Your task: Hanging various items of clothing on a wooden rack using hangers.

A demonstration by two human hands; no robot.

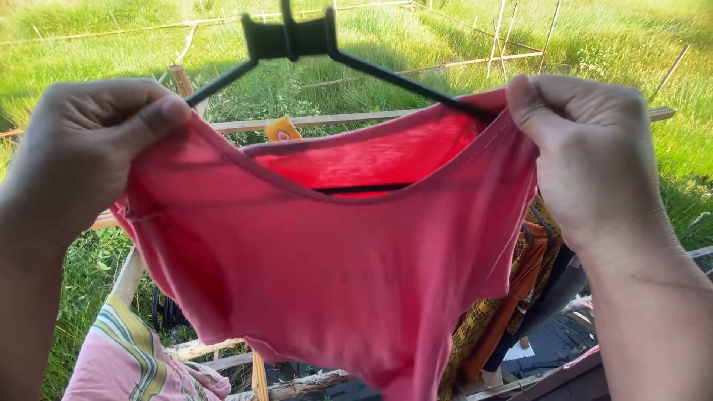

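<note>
Pink garment (327,260), 1 black hanger (297,44), 2 hands

So under the hands there's a rough wooden pole rail (319,119), with a pink striped cloth (137,364) draped below the left hand and orange and yellow patterned clothes (512,297) below the right.

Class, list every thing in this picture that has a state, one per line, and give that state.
Red garment: stretched open at the neckline, partly on the hanger.
Black hanger: inside the garment, hook end above the neckline.
Left hand: shut, pinching the garment's edge.
Right hand: shut, pinching the other edge.
Pink striped cloth: draped below.
Orange and yellow clothes: hanging at right.
</note>
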